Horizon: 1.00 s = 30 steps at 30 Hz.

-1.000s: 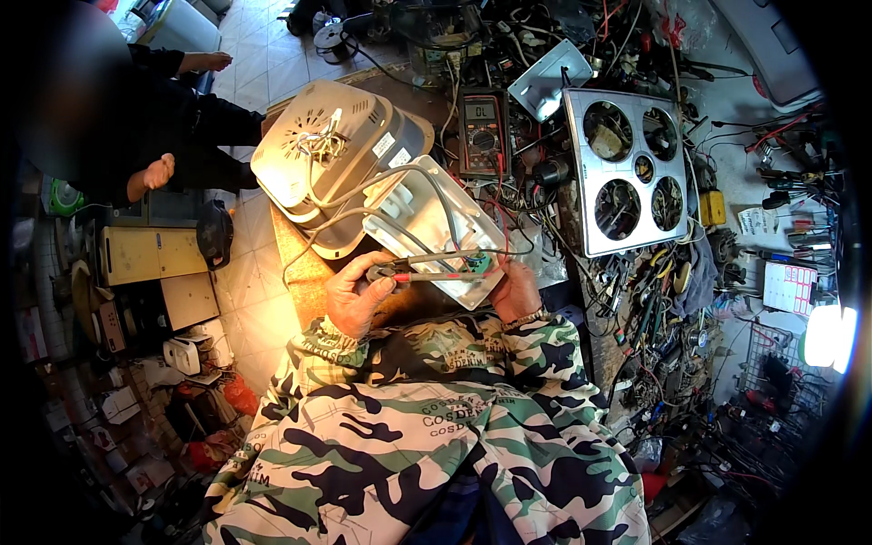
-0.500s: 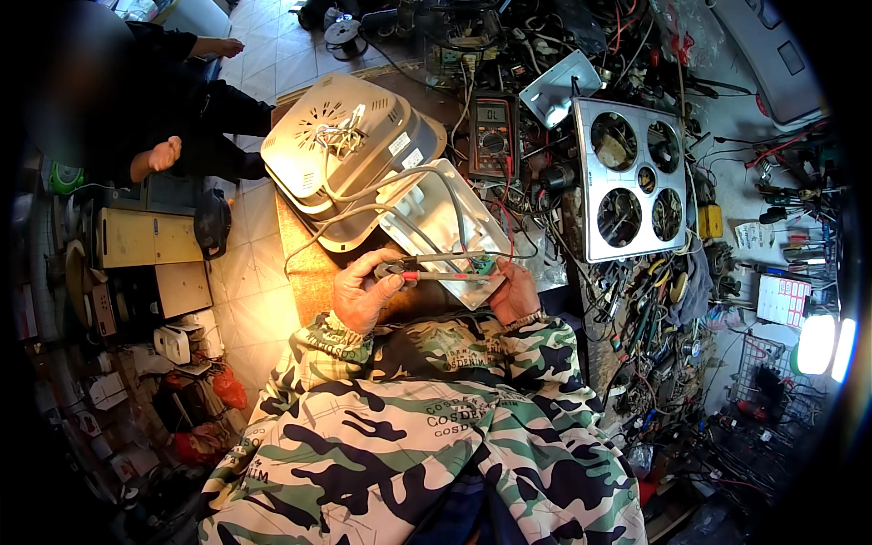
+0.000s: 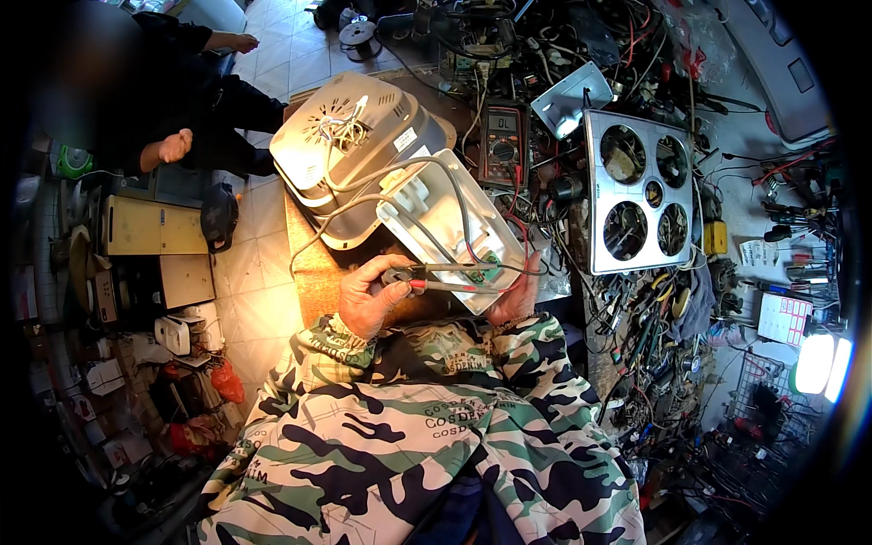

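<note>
My left hand (image 3: 368,295) is closed around a pair of test probes (image 3: 445,277), one black and one red, lying roughly level across the near end of a long white plastic housing (image 3: 425,209). Their leads loop at the right. My right hand (image 3: 516,295) grips the housing's near right edge, its fingers partly hidden behind it. A small green circuit board (image 3: 486,263) sits inside the housing's near end. Grey cables run from the housing to an upturned beige appliance shell (image 3: 363,163), which has a bundle of wires on top. Beyond the housing stands a multimeter (image 3: 504,145) with its display lit.
A steel panel with round holes (image 3: 592,195) stands right of the housing, amid piled tools and wires. A wire spool (image 3: 358,38) is on the tiled floor at the back. Another person in dark clothes is at the far left, one hand (image 3: 173,147) held out.
My right hand has shifted from the board and leads to the housing's near right edge. The left still holds the probes. The whole view has shifted slightly.
</note>
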Motion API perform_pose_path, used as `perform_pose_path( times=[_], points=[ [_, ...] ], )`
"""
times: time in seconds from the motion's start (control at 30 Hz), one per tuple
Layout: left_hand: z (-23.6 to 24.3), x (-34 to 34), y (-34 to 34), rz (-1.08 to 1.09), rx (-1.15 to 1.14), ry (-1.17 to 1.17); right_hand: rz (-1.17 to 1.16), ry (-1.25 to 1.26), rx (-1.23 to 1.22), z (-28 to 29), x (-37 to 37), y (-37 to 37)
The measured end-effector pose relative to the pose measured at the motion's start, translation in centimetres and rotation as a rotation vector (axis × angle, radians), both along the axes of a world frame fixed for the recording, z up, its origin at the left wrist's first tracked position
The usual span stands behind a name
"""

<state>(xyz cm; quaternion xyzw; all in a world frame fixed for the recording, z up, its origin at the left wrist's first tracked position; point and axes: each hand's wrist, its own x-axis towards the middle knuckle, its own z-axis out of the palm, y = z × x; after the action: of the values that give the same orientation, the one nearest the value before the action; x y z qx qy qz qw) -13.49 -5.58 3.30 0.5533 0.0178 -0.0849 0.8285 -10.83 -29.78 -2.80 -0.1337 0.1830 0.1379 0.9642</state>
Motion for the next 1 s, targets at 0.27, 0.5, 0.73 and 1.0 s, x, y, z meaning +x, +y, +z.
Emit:
perform_pose_path(
  times=[0.27,0.5,0.73,1.0],
  points=[
    [-0.7,0.2,0.0,0.03,-0.01,-0.049,0.222,0.005,0.17,-1.8,1.5,-1.9],
    [0.2,0.2,0.6,-0.031,-0.069,0.083,0.272,-0.051,0.24,-5.3,1.8,-3.5],
    [0.0,-0.6,0.2,-0.027,-0.171,0.228,0.318,-0.066,0.257,-3.9,1.9,-3.4],
    [-0.5,-0.7,0.1,-0.029,-0.16,0.184,0.405,0.058,0.027,-3.7,2.1,-3.7]
  ],
)
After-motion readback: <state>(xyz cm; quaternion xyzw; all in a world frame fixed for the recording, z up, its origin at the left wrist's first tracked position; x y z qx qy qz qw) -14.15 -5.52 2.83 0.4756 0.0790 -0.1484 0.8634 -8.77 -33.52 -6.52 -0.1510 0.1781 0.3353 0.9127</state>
